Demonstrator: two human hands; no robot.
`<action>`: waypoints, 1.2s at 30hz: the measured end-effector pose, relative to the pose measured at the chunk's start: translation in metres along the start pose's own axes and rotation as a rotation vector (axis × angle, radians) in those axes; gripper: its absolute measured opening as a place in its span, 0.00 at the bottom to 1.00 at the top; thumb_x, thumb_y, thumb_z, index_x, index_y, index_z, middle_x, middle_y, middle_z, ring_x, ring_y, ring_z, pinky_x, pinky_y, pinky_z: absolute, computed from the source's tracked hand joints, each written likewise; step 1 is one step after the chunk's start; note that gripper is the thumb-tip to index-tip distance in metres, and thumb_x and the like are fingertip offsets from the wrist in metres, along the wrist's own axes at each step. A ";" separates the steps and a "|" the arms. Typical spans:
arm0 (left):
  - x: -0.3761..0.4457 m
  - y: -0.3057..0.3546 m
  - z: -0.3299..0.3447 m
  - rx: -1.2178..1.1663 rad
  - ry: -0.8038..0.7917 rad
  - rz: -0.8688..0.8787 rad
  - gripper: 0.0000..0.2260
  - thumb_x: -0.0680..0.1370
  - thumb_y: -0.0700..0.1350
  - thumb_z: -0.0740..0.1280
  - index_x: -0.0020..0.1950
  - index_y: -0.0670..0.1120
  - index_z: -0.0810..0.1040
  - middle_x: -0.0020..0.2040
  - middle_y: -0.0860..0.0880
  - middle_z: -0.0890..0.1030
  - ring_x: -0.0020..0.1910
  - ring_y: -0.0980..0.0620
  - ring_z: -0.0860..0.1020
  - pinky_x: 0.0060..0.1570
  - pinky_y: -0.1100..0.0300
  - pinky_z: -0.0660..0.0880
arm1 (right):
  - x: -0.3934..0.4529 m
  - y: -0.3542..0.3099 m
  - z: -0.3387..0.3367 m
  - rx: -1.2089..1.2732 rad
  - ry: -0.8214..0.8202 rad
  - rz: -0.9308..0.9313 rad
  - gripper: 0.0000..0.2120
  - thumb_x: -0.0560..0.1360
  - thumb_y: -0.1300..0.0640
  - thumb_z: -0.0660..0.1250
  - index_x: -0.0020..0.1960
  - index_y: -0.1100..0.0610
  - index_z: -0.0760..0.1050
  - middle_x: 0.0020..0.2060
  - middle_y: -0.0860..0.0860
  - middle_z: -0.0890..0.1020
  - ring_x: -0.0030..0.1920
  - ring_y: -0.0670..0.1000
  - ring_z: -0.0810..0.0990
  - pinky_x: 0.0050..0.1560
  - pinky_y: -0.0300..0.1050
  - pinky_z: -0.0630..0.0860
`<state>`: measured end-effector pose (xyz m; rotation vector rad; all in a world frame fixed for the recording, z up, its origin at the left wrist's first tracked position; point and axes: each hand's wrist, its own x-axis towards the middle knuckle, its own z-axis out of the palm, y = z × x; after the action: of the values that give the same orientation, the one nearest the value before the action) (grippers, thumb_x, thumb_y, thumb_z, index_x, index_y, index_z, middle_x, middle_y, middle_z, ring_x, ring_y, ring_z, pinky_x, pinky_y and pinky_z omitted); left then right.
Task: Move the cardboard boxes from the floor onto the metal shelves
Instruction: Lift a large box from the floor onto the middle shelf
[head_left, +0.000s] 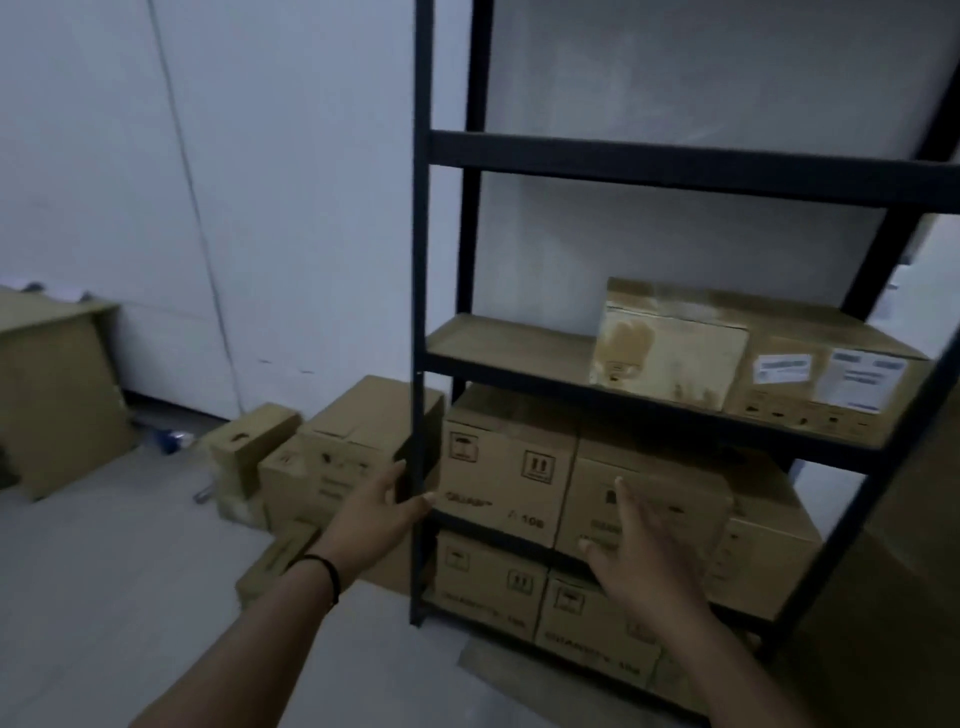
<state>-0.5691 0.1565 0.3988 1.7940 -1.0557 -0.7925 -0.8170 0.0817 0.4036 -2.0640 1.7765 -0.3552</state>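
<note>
While reaching toward the metal shelving unit, left hand and right hand empty, fingers spread wide; cardboard boxes on the floor beside stocked shelves.

matt cardboard boxes — dark metal shelves

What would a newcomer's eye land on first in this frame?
Probably the dark metal shelving unit filling the right half, its two lower levels packed with cardboard boxes and two more boxes on the middle shelf. Next, the two bare hands reaching out in front of it: the left hand at the front post, the right hand spread before the boxes. More boxes sit on the floor to the left.
</note>
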 end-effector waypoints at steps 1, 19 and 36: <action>-0.005 -0.011 -0.015 0.000 0.028 -0.006 0.27 0.77 0.53 0.67 0.75 0.52 0.63 0.70 0.49 0.72 0.67 0.50 0.70 0.62 0.56 0.68 | -0.002 -0.016 0.011 0.007 -0.014 -0.029 0.40 0.78 0.42 0.61 0.79 0.47 0.39 0.78 0.48 0.51 0.77 0.53 0.52 0.75 0.57 0.55; 0.029 -0.182 -0.289 0.138 0.203 -0.172 0.27 0.77 0.52 0.67 0.75 0.51 0.64 0.74 0.49 0.66 0.73 0.50 0.64 0.69 0.52 0.64 | -0.010 -0.289 0.200 0.041 -0.184 -0.279 0.38 0.80 0.44 0.60 0.79 0.48 0.39 0.76 0.48 0.57 0.75 0.52 0.57 0.75 0.59 0.51; 0.193 -0.227 -0.344 0.167 0.170 -0.239 0.27 0.78 0.53 0.66 0.76 0.51 0.62 0.75 0.49 0.65 0.73 0.49 0.64 0.69 0.50 0.64 | 0.140 -0.380 0.292 0.064 -0.251 -0.266 0.39 0.79 0.42 0.60 0.79 0.47 0.39 0.77 0.48 0.56 0.75 0.53 0.56 0.75 0.55 0.52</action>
<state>-0.1217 0.1661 0.3151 2.1177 -0.8266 -0.6938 -0.3303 0.0266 0.3062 -2.1941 1.3345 -0.2121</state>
